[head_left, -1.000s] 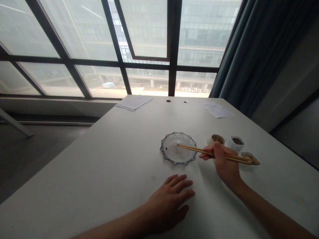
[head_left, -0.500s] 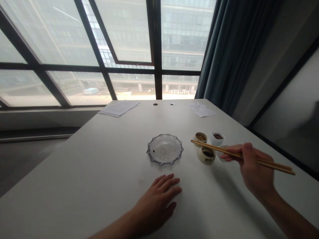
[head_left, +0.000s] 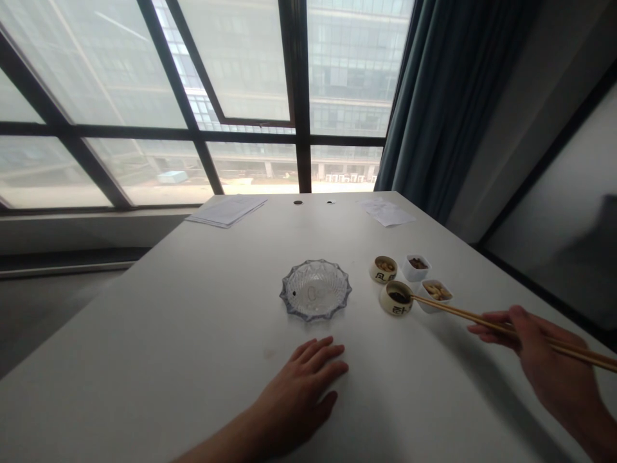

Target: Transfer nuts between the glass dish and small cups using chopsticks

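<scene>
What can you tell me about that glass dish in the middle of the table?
The glass dish is a clear, shallow bowl of cut, faceted glass with a scalloped rim. It sits upright on the white table, nearly empty apart from one tiny dark speck near its left rim. Nothing touches it; the left hand lies flat on the table just in front of it.

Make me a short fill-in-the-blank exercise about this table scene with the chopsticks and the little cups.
1. The right hand holds a pair of wooden ____.
2. The left hand lies flat on the ____, open and holding nothing.
3. The tips of the chopsticks reach the rim of the nearest round cup, one of ____ small cups grouped to the right of the glass dish.
4. The sheets of paper lie at the far edge of the table, near the ____.

Missing words: chopsticks; table; four; window
</scene>
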Demonstrator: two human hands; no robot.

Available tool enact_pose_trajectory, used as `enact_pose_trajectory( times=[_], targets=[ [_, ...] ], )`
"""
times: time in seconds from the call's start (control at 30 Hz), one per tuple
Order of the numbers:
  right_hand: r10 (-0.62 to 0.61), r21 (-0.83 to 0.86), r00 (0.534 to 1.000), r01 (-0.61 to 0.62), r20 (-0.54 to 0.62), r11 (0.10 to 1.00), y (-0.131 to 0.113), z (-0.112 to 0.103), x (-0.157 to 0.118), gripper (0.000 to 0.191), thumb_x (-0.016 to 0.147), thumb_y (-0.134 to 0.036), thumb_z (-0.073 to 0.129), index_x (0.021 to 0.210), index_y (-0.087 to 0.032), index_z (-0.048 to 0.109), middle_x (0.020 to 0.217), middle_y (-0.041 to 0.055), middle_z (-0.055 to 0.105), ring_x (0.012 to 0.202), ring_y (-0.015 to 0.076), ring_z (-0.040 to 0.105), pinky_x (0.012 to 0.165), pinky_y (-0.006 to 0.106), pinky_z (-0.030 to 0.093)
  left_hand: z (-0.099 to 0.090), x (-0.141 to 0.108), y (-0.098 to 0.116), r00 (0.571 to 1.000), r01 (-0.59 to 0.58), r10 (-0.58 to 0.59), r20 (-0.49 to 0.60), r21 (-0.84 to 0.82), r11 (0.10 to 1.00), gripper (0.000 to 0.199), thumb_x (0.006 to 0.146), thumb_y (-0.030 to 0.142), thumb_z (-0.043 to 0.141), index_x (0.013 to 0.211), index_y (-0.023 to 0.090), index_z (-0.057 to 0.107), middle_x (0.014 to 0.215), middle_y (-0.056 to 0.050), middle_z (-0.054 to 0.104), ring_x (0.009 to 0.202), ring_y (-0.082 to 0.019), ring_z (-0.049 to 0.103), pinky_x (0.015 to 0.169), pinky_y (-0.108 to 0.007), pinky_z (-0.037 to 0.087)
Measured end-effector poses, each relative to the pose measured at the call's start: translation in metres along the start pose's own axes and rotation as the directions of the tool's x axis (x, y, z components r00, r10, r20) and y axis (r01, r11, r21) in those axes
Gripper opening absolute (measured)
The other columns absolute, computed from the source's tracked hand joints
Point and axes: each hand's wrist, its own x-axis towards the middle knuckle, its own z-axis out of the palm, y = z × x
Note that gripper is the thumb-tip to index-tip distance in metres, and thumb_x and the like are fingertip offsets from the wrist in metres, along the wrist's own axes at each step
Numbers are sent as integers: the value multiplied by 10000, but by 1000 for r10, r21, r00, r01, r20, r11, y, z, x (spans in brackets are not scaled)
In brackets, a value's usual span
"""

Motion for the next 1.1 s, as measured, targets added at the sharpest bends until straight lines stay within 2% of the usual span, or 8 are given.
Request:
enact_pose_trajectory(
  times=[0.13, 0.33, 0.43, 0.53, 0.7, 0.83, 0.93, 1.1],
  targets=[
    [-74, 34, 997, 74, -8, 997, -19, 9, -4, 369, 891, -527, 673, 840, -174, 770, 717, 123, 770, 639, 292, 772, 625, 346, 672, 0, 1, 1, 1000, -7, 7, -23, -8, 1000, 525, 875, 141, 567, 1365, 324, 530, 1516, -15, 508, 1459, -270, 365, 1203, -499, 311],
    [-205, 140, 942, 173, 266, 975, -44, 83, -13, 392, 911, -538, 648, 866, -167, 766, 777, 113, 784, 662, 270, 772, 653, 379, 670, -1, 0, 2, 1000, -8, 7, -21, -17, 1000, 526, 866, 141, 567, 1358, 322, 528, 1520, -15, 505, 1461, -274, 363, 1203, -499, 308],
    [-198, 187, 933, 146, 300, 972, -50, 114, -11, 423, 902, -565, 650, 848, -159, 756, 731, 109, 777, 628, 253, 766, 629, 351, 665, -2, 0, 3, 1000, -6, 6, -1, -26, 1000, 526, 864, 151, 576, 1359, 321, 518, 1540, -2, 482, 1470, -269, 350, 1210, -491, 295],
    [-158, 212, 936, 93, 316, 973, -53, 131, -8, 451, 896, -585, 648, 851, -148, 752, 718, 117, 776, 637, 255, 771, 616, 334, 660, -2, 0, 3, 1000, 0, 1, 18, -25, 1000, 525, 865, 171, 586, 1363, 317, 510, 1551, 4, 469, 1472, -266, 344, 1215, -489, 283],
    [-144, 272, 901, 30, 410, 962, -49, 163, -16, 488, 879, -615, 650, 833, -137, 737, 717, 120, 774, 627, 248, 768, 603, 324, 653, -1, 1, 3, 1000, 5, -4, 15, -24, 1000, 525, 858, 184, 595, 1362, 305, 511, 1548, -21, 473, 1468, -281, 351, 1210, -503, 283],
    [-131, 279, 819, -37, 558, 960, -35, 198, -27, 490, 884, -628, 633, 837, -149, 725, 705, 100, 771, 610, 220, 758, 596, 298, 640, 0, 1, 3, 1000, 5, -5, 21, -23, 1000, 511, 859, 190, 603, 1351, 301, 515, 1545, -21, 476, 1468, -275, 352, 1216, -497, 274],
    [-132, 262, 771, -46, 622, 964, -25, 219, -33, 483, 896, -627, 614, 834, -158, 713, 713, 90, 772, 610, 212, 752, 585, 290, 625, 0, 0, 4, 1000, 5, -5, 20, -22, 1000, 514, 857, 192, 611, 1351, 298, 512, 1543, -26, 478, 1464, -278, 357, 1211, -500, 281],
    [-127, 240, 776, -33, 618, 970, -16, 235, -39, 459, 915, -601, 607, 843, -159, 709, 719, 92, 772, 602, 202, 740, 572, 274, 598, 0, 1, 4, 1000, 6, -6, 21, -18, 1000, 524, 856, 196, 614, 1358, 294, 503, 1543, -27, 476, 1462, -280, 359, 1208, -497, 285]
  ],
)
